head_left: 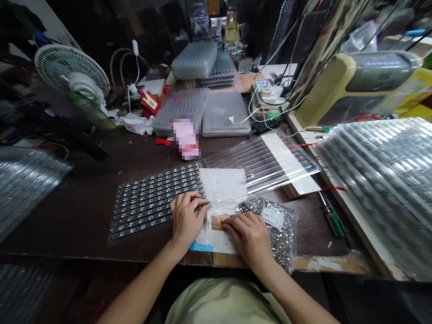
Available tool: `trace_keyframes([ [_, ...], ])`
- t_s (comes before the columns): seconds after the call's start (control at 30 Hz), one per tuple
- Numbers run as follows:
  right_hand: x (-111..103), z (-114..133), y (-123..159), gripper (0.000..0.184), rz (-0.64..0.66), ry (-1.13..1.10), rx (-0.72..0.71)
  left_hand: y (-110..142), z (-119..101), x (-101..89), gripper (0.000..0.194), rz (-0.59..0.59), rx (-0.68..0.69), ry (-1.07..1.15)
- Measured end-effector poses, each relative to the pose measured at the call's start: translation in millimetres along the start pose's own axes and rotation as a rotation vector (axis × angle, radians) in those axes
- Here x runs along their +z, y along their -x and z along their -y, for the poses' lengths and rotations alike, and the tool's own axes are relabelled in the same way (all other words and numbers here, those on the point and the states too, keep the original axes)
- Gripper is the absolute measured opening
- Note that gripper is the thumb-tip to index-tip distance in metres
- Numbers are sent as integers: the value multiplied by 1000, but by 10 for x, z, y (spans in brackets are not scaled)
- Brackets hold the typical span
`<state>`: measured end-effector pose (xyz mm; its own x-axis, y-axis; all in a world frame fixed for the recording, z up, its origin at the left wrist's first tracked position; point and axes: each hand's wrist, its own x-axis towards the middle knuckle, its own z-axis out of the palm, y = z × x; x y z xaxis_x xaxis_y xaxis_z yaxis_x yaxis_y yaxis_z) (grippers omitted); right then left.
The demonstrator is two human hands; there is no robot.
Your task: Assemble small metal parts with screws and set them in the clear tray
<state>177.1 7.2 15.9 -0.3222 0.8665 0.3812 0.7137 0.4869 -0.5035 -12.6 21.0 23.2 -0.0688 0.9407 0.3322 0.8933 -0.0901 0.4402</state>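
My left hand rests on the right end of a long tray of small dark parts, its fingers curled on a thin dark tool. My right hand lies beside it, fingertips pinched on a small brown piece over a white sheet. Under the right hand sits a clear bag of small shiny parts. A clear ribbed tray cover lies just beyond the hands.
A white desk fan stands at the back left. Stacked grey plastic trays fill the back centre. More clear trays pile up at the right and left. A green-handled screwdriver lies at the right.
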Motion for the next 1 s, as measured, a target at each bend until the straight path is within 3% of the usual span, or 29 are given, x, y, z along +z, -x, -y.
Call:
trace_keyframes([
  [0.37,194,-54,-51,19,-31,35,-96,57,73,-76,14,-26,-48,-1],
  [0.57,141,33,-28,13,-8,73,-92,-62,20,-171,15,-27,64,43],
  [0.67,80,59,-26,17,4,111,-52,-391,-184,-29,13,23,188,97],
  [0.83,-175,-51,24,17,-65,151,14,-955,-719,456,9,122,312,147],
  [0.93,-354,-171,65,15,-109,175,48,-1079,-861,602,10,174,285,154],
  [1.0,-417,-232,69,14,-119,207,58,-1057,-829,556,8,174,239,204],
])
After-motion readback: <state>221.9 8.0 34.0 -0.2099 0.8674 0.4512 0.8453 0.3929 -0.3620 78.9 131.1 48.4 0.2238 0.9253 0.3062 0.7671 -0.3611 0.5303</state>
